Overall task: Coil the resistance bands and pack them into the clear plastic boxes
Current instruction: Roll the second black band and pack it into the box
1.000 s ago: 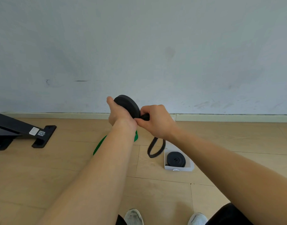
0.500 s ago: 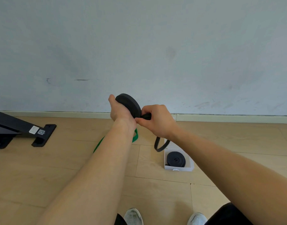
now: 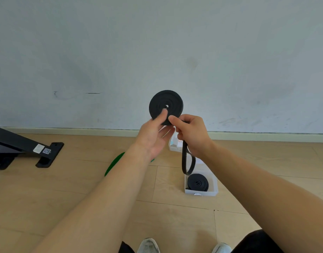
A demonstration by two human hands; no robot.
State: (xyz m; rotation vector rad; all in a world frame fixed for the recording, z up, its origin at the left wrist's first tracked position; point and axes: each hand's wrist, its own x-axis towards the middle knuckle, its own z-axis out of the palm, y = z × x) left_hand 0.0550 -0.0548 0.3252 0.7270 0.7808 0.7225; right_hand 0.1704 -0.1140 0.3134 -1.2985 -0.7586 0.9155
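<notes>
Both arms are out front, the hands meeting at the centre of the frame against the pale wall (image 3: 157,42). The band (image 3: 166,106) is up there: black, wound into a flat disc, face turned this way, with a small hole at its middle. The left hand (image 3: 153,137) is palm-up beneath it, thumb pressed on the disc's face just under the hole and fingers tucked behind, so it is pinching the disc. The right hand (image 3: 191,134) is right beside it, fingers curled round the unwound part and thumb tip touching the disc's lower edge. Out of that fist the tail (image 3: 188,161) hangs down as a narrow loop.

Directly below the loop, right of centre and low in the frame, a clear box (image 3: 200,193) sits on the wooden floor (image 3: 65,189), with a second black coil (image 3: 197,183) lying flat inside it. Another box (image 3: 173,146) peeks out between the two hands, up near the skirting; I cannot make out what is in it.

A green band (image 3: 114,163) lies on the floor left of centre, mostly hidden behind the left forearm. At the left edge is a black stand (image 3: 29,146), its foot flat on the boards, with a white label and a code sticker on it. Pale shoes (image 3: 148,245) show at the bottom edge.
</notes>
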